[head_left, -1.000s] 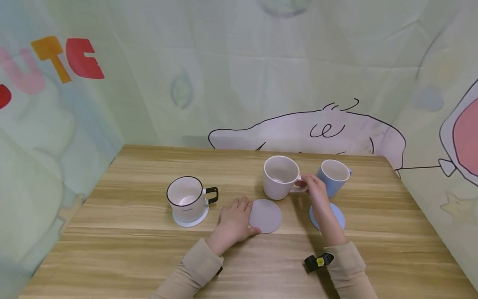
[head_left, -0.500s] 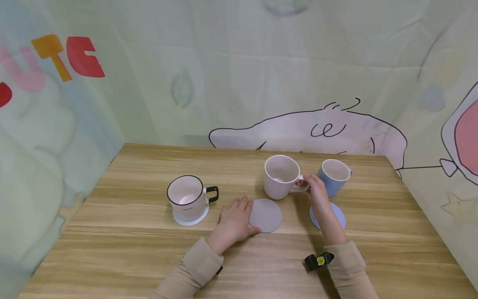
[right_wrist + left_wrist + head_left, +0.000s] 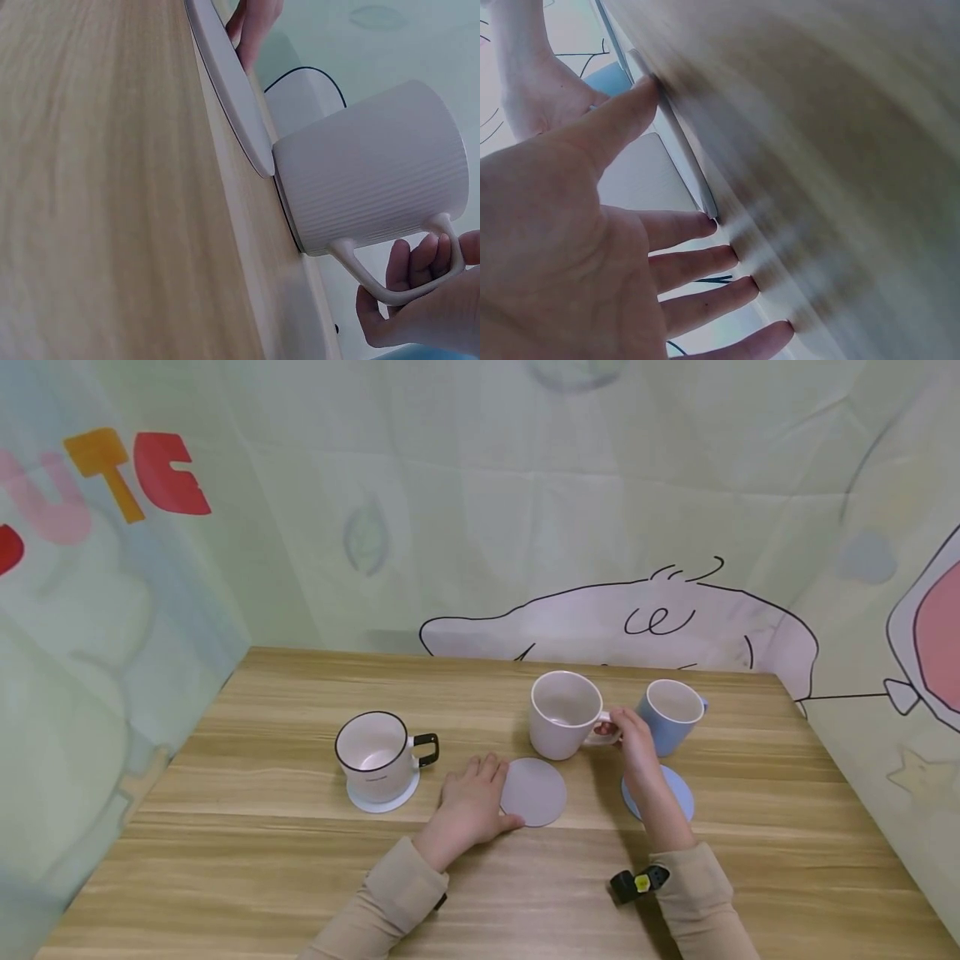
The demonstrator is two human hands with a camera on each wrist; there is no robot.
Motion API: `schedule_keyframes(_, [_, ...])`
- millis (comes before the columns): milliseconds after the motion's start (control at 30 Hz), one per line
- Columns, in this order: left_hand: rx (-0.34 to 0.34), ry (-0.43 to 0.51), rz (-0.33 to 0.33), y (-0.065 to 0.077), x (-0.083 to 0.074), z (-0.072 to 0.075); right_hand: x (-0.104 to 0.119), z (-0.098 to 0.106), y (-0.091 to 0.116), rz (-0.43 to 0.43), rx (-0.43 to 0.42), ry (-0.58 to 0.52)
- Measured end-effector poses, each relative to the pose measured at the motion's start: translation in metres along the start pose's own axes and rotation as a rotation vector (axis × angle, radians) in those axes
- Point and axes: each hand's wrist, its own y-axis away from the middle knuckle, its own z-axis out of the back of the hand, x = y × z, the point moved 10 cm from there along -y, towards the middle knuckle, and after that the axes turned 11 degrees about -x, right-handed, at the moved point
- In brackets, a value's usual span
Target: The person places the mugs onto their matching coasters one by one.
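My right hand (image 3: 633,743) grips the handle of a pale pinkish-white mug (image 3: 558,735), its fingers curled through the loop. In the right wrist view the ribbed mug (image 3: 375,165) stands upright on the table, just behind a round mauve-grey coaster (image 3: 534,793). My left hand (image 3: 472,806) lies beside that coaster with fingers spread straight, thumb and fingertips at its left edge. Seen from the left wrist, the left hand's fingertips (image 3: 746,289) touch down along the table surface and the coaster's rim (image 3: 686,154).
On the left, a white mug with black rim and handle (image 3: 375,756) sits on a light-blue coaster (image 3: 382,806). A blue mug (image 3: 667,718) stands at back right, behind a blue coaster (image 3: 678,793) partly covered by the right forearm. A printed curtain (image 3: 480,527) borders the wooden table (image 3: 262,877).
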Motion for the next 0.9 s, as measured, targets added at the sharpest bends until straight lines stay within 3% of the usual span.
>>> schedule_keyframes(267, [0.005, 0.017, -0.002, 0.0022, 0.0007, 0.0005, -0.0045, 0.0003, -0.0001, 0.010, -0.055, -0.019])
schedule_keyframes(500, [0.004, 0.020, -0.001, 0.0037, 0.0026, 0.0019, -0.0067, -0.0001, 0.0011, 0.025, -0.115, -0.119])
schedule_keyframes(900, [-0.003, 0.031, -0.006, 0.0011, 0.0010, 0.0011, -0.0061, 0.0017, -0.0010, 0.041, -0.137, -0.183])
